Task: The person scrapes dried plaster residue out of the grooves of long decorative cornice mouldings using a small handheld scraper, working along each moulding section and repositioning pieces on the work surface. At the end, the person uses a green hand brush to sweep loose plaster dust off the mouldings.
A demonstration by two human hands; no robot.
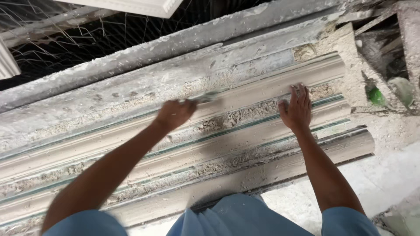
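A long plaster-caked moulding form point(245, 144) with ridges and grooves runs slantwise across the view, and crumbly wet plaster lies in its channels. My left hand point(174, 114) is closed around a small scraper tool point(205, 98), whose blurred blade rests on the upper ridge. My right hand point(297, 107) lies flat, fingers spread, pressing on the form near its right end. Both forearms reach in from the bottom, over a blue shirt.
A plaster-crusted beam point(144, 57) runs behind the form, with wire mesh point(57, 39) beyond it. White moulded pieces point(140, 6) sit at the top. A green object point(376, 96) lies among rubble at right. Dusty white floor point(385, 175) shows at lower right.
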